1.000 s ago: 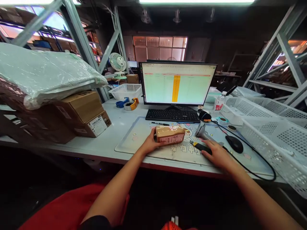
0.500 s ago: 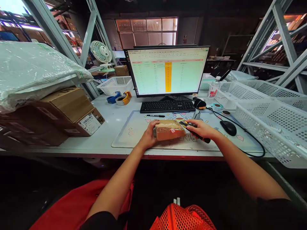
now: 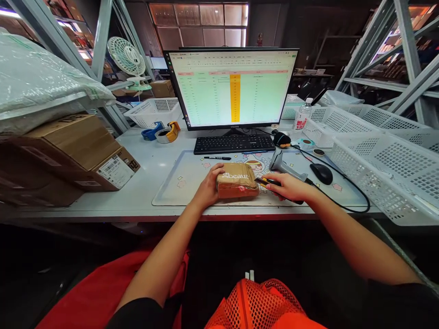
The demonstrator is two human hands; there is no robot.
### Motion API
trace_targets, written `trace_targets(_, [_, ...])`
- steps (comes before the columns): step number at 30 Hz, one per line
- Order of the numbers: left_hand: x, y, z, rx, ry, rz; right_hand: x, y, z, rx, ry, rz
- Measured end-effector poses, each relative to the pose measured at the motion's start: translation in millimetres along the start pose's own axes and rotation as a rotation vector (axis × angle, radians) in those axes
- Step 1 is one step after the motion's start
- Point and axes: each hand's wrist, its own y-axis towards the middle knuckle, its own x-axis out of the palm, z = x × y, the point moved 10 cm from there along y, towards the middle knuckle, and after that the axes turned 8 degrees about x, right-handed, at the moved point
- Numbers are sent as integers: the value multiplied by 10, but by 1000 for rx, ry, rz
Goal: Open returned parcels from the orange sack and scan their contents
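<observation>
A small brown cardboard box with white lettering on top rests on the patterned desk mat. My left hand grips its left end, fingers wrapped over the edge. In my right hand is a box cutter with a dark handle and yellow parts. Its tip points left and lies at the box's right end; whether the blade touches the cardboard I cannot tell. Just beyond my right hand lies a grey barcode scanner, its cord running right.
A keyboard and monitor stand behind the mat. Mouse and white baskets are on the right. Larger cartons under a plastic-wrapped package fill the left. Tape dispensers sit behind the mat, with a marker nearer.
The box has tipped down so its lettered top shows more. The box cutter stays by its right end. My view has shifted slightly, and the scanner shows more fully.
</observation>
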Motion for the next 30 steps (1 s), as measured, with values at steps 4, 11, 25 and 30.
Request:
trace_targets(4, [-44, 10, -12, -35, 6, 21, 72, -43, 131, 39, 42, 17])
trace_targets(11, [-48, 34, -20, -38, 46, 42, 162, -157, 156, 20, 69, -11])
trace_targets(25, [-434, 322, 702, -113, 608, 102, -361, -297, -262, -6, -133, 337])
trace_targets(30, [-216, 453, 888, -82, 670, 4, -250, -238, -871, -79, -377, 456])
